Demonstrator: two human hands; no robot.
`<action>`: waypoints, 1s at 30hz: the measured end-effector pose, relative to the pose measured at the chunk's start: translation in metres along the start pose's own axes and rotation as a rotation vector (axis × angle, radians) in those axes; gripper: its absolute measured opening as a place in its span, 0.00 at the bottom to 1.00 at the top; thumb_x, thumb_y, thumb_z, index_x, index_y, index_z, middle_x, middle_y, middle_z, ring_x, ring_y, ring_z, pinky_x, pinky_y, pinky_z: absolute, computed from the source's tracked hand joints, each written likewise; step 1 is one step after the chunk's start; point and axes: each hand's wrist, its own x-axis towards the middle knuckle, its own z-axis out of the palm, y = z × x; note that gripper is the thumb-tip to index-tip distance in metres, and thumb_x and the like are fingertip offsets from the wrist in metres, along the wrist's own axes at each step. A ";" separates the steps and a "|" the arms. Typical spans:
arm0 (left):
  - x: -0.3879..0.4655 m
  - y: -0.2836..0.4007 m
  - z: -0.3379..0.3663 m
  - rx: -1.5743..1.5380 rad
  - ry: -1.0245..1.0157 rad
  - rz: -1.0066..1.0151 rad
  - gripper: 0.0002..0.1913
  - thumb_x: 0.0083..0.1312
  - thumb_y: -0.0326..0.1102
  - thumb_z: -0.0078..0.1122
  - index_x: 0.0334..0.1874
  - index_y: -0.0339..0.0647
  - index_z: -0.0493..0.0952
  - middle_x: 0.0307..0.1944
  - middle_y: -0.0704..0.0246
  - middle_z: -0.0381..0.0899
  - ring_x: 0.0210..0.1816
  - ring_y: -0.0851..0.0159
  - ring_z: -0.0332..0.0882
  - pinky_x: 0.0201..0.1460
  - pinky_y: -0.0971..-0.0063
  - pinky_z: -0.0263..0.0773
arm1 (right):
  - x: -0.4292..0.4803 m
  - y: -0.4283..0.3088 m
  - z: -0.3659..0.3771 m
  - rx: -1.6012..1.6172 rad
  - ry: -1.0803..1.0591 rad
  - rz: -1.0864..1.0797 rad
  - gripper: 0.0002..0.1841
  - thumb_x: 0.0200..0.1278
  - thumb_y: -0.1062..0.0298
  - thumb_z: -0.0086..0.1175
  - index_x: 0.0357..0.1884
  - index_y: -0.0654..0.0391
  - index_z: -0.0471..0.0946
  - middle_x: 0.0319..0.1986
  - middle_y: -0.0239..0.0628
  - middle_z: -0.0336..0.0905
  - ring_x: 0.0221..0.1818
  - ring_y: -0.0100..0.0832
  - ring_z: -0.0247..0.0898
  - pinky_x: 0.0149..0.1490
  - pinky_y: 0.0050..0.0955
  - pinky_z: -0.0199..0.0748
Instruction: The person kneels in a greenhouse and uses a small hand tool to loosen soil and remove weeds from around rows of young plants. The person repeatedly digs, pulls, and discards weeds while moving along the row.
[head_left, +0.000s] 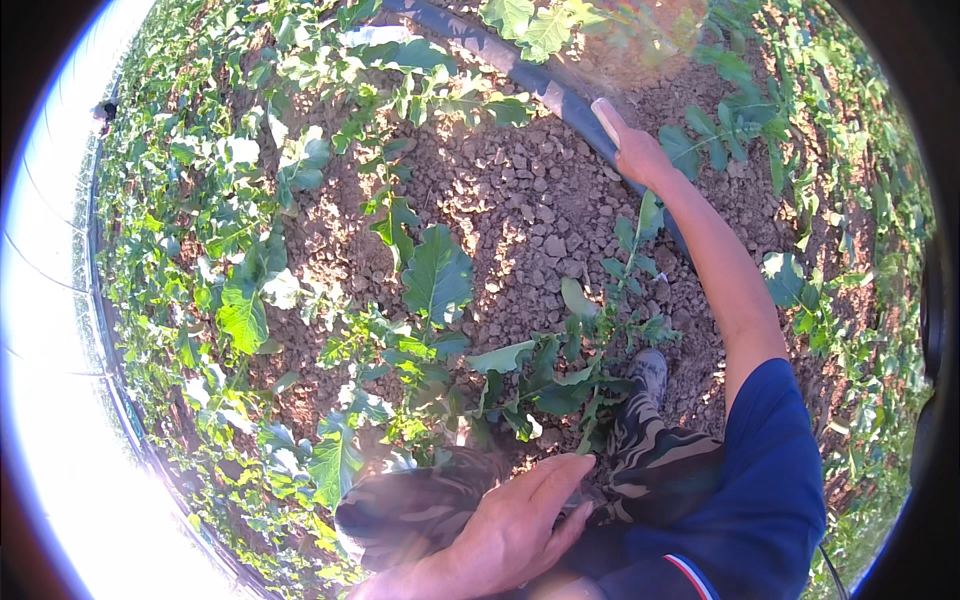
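My left hand (517, 517) is low in the view, in front of my knees. Its thumb stands apart from the fingers, and the fingertips meet the lower end of a green plant stem (590, 429); whether they grip it is hidden. This leafy plant (562, 390) has lobed leaves and a long stalk running up toward my right forearm. My right hand (641, 156) reaches far forward over a black hose (559, 97) on the soil. A pale narrow strip shows along its fingers; I cannot tell whether it is a sunlit finger or a held thing.
Cloddy brown soil (525, 202) lies between rows of leafy plants (247, 307). A broad-leaved plant (439, 277) stands left of the middle. My shoe (649, 371) and camouflage trousers (427, 495) are close to the plants. Bright glare fills the left edge.
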 end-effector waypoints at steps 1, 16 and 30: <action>-0.002 0.001 0.001 -0.009 -0.007 -0.020 0.26 0.59 0.26 0.67 0.60 0.32 0.70 0.51 0.52 0.78 0.48 0.49 0.81 0.50 0.63 0.78 | -0.005 -0.001 -0.007 -0.009 -0.012 0.004 0.50 0.59 0.79 0.47 0.78 0.28 0.39 0.44 0.60 0.80 0.46 0.58 0.79 0.51 0.52 0.75; -0.026 0.000 -0.003 0.061 0.048 0.063 0.24 0.59 0.24 0.65 0.58 0.31 0.71 0.48 0.51 0.79 0.46 0.46 0.81 0.48 0.62 0.79 | -0.073 0.006 0.000 0.030 0.037 -0.009 0.53 0.57 0.79 0.53 0.78 0.28 0.38 0.40 0.61 0.80 0.44 0.59 0.79 0.49 0.55 0.74; -0.042 -0.007 -0.001 0.059 0.084 0.164 0.22 0.59 0.23 0.63 0.56 0.31 0.72 0.47 0.50 0.80 0.46 0.45 0.81 0.47 0.60 0.79 | -0.190 0.040 -0.027 0.119 -0.034 0.035 0.51 0.54 0.78 0.51 0.78 0.31 0.43 0.48 0.62 0.78 0.50 0.61 0.75 0.54 0.52 0.72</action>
